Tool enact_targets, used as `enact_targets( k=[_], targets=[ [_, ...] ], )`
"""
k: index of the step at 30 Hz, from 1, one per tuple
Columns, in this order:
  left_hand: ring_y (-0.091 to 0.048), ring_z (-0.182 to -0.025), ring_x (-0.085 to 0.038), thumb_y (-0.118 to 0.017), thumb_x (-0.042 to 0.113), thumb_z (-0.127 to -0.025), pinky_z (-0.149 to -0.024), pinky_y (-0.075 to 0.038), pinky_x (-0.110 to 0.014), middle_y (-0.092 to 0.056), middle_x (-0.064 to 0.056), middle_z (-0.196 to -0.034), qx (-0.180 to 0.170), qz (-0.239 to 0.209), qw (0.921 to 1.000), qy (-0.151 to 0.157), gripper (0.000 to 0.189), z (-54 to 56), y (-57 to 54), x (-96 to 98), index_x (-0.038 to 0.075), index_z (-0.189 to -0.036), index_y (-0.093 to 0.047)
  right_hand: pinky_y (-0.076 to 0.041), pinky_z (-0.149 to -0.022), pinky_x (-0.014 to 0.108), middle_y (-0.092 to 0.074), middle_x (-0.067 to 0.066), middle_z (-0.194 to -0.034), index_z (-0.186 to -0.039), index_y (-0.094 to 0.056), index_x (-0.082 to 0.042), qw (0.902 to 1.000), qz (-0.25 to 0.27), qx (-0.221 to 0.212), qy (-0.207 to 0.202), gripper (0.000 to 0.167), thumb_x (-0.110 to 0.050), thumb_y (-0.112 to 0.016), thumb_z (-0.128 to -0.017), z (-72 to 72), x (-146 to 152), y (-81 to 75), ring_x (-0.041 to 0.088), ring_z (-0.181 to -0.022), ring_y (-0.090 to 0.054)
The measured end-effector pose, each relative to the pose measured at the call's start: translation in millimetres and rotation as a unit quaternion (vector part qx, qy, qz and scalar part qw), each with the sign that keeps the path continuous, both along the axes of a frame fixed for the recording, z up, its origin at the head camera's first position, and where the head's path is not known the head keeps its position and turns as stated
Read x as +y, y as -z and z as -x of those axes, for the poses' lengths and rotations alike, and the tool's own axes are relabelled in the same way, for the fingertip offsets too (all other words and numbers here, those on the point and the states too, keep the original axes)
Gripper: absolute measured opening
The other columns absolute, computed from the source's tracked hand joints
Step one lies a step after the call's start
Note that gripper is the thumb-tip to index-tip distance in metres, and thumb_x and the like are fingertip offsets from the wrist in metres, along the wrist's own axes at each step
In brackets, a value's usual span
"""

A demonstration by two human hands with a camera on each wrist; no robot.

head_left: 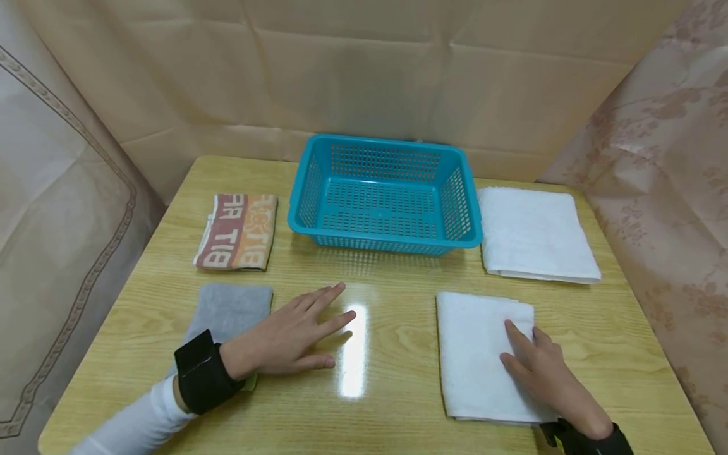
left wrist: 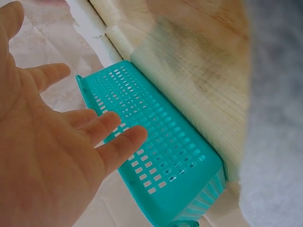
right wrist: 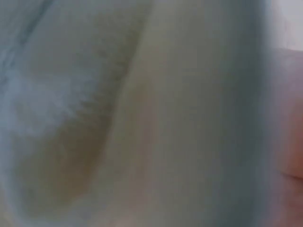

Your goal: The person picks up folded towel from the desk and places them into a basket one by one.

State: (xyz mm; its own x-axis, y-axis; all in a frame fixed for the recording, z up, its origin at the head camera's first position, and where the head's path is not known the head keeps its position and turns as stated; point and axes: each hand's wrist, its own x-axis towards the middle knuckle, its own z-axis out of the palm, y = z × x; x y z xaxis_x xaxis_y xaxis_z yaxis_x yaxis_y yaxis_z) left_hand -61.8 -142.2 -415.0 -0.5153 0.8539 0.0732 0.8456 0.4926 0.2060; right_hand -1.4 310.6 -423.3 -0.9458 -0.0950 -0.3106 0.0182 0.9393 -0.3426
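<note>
In the head view my left hand is held over the table's left half, palm down with fingers spread and straight, holding nothing. Its wrist overlaps a folded grey towel. My right hand rests at the right side of a folded white towel, thumb and index finger extended on top. The other fingers lie along the towel's right edge, partly hidden. The left wrist view shows the left hand with its fingers apart. White cloth fills much of the blurred right wrist view.
A blue-green perforated basket stands at the table's back centre. To its left lies a folded red and orange patterned towel; to its right, another folded white towel. Cloth drapes surround the table.
</note>
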Motion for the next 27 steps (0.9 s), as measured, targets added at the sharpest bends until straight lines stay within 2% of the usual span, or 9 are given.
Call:
enact_targets(
  k=[12,20,27],
  targets=[
    [-0.031,-0.144,-0.039,-0.059,0.052,-0.096,-0.11,-0.034,-0.053,-0.013,-0.024,-0.163,0.01,-0.008,0.9999,0.004,0.073,-1.7,-0.1,1.8,0.019,-0.157,-0.034,-0.03,-0.096,0.076,-0.028,0.051,-0.138,-0.148,-0.038,0.008,0.9998,0.01,0.014,-0.006,0.066,-0.024,-0.064,-0.096,-2.7,-4.3,-0.3,0.07,-0.125,-0.026],
    [-0.032,-0.143,-0.038,-0.06,0.052,-0.095,-0.111,-0.033,-0.053,-0.015,-0.026,-0.162,0.009,-0.004,0.9999,0.005,0.074,-0.2,-0.8,4.5,0.017,-0.155,-0.036,-0.03,-0.097,0.075,-0.026,0.049,-0.142,-0.15,-0.035,0.007,0.9999,0.01,0.0,0.0,0.069,-0.027,-0.064,-0.097,-0.7,-5.7,0.3,0.068,-0.127,-0.025],
    [-0.031,-0.143,-0.038,-0.061,0.053,-0.094,-0.111,-0.034,-0.053,-0.014,-0.026,-0.162,0.012,-0.006,0.9999,0.007,0.074,0.2,-1.0,5.5,0.017,-0.155,-0.037,-0.029,-0.097,0.076,-0.027,0.05,-0.14,-0.149,-0.035,0.008,0.9999,0.013,0.006,-0.006,0.068,-0.025,-0.065,-0.097,0.7,-6.8,-1.1,0.068,-0.127,-0.025]
  ],
)
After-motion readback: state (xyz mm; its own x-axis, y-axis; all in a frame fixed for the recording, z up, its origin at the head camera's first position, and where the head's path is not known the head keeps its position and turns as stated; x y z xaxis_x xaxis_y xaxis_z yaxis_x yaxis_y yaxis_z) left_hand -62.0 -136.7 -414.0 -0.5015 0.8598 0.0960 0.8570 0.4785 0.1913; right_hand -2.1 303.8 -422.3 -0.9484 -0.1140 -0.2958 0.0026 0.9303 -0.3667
